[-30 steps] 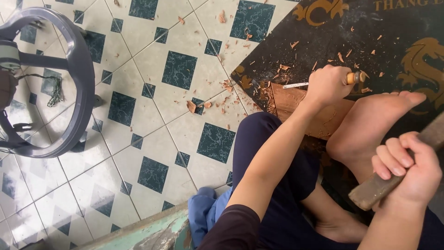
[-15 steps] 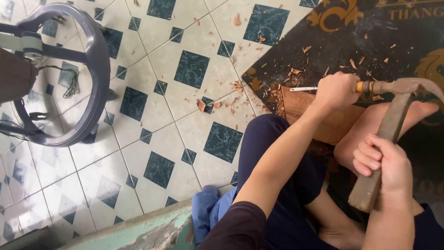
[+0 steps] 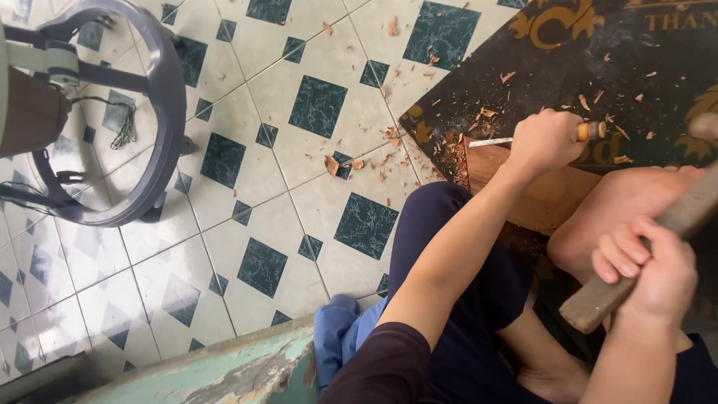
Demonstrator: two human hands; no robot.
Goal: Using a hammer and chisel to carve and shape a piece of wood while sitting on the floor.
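So I'm sitting on the floor with my left hand (image 3: 544,141) wrapped tight around the chisel (image 3: 523,139), blade poking out left, wooden butt end sticking out right. Its tip is resting on the wood block (image 3: 546,196), which is lying on the dark mat (image 3: 598,67) pinned under my bare foot (image 3: 621,217). My right hand (image 3: 658,277) is clenching the mallet handle (image 3: 636,262), fingers curled fully round it, head blurred at the frame edge. Block's looking stiff and fairly solid, chips (image 3: 389,146) flying everywhere. I reckon gripping the chisel mid-shaft is best, since the steel is thin and probably slippery.
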